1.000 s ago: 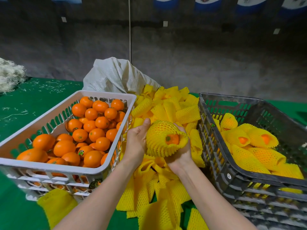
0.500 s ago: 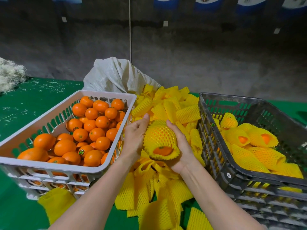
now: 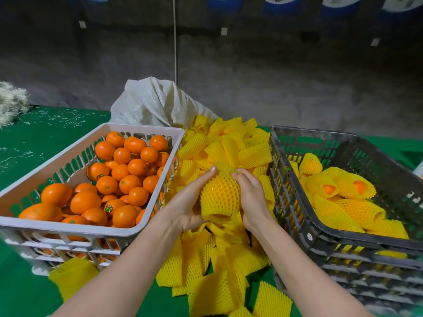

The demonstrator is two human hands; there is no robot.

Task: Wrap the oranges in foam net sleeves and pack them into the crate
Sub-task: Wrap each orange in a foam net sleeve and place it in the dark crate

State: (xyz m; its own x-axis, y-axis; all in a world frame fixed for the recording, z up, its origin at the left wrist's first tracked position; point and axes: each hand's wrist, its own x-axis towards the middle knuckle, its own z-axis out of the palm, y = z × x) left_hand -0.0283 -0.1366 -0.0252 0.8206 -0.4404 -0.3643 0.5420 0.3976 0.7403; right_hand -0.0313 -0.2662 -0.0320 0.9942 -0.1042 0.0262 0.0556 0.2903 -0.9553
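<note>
While both hands close around one orange (image 3: 220, 193) in its sleeve (image 3: 215, 209), I read the head view, the only one I have, as the end of a wrapping step. My left hand (image 3: 191, 202) cups the fruit from the left and below, thumb up near the sleeve's top. My right hand (image 3: 250, 197) grips the right side, fingertips (image 3: 237, 173) pinching the net's upper edge. Orange skin shows through the mesh, and the sleeve's open end faces me. The bundle hangs above the loose sleeves (image 3: 229, 147) piled on the green table (image 3: 45, 133), between the two crates.

To the left, the white crate (image 3: 137, 227) holds many bare oranges (image 3: 128, 170), heaped in more than one layer. To the right, the black crate (image 3: 309, 227) holds wrapped oranges (image 3: 338, 186), perhaps half a dozen showing, though its lower layers are hidden and I cannot count them properly. It looks well short of full.

I judge the task to be early: most of the fruit is not yet sleeved, and plenty of sleeves remain. For this piece, what is left is to seat the net fully and set it in the black crate. A white sack (image 3: 155, 104) slumps behind the pile.
</note>
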